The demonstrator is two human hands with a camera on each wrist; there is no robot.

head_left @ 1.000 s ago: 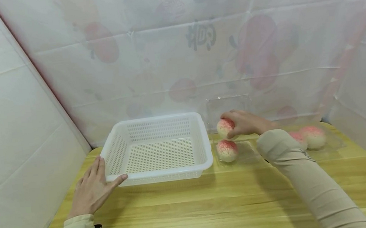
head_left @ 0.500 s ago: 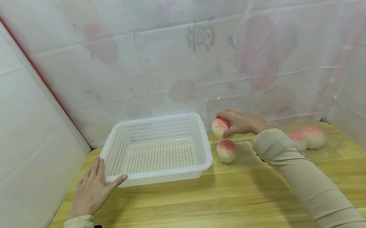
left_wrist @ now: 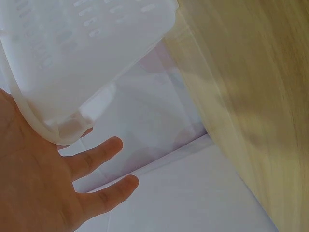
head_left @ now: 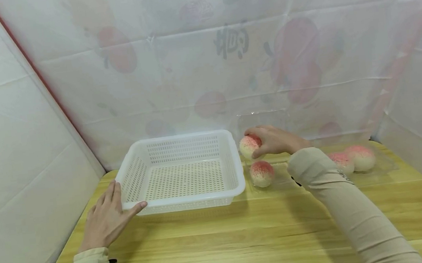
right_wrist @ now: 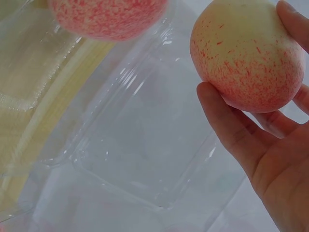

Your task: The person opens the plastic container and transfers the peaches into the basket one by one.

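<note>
My right hand [head_left: 272,140] grips a pink-speckled cream peach [head_left: 249,145] in the air just right of the white perforated basket [head_left: 182,171]; the right wrist view shows thumb and fingers curled round that peach [right_wrist: 247,55]. A second peach [head_left: 262,173] lies in a clear plastic tray [head_left: 283,176] below it, also at the top of the right wrist view as a peach [right_wrist: 107,18]. My left hand [head_left: 106,217] rests flat against the basket's front left corner, fingers straight, with the basket rim [left_wrist: 41,128] over the palm of my left hand [left_wrist: 58,186].
Two more peaches [head_left: 355,158] sit in another clear tray [head_left: 384,163] at the right. A clear lid [head_left: 263,121] stands against the back sheet. White plastic sheeting walls the wooden table [head_left: 231,237] on three sides.
My right hand has carried the peach a little to the left, closer to the basket's right rim. The left hand and basket have not moved.
</note>
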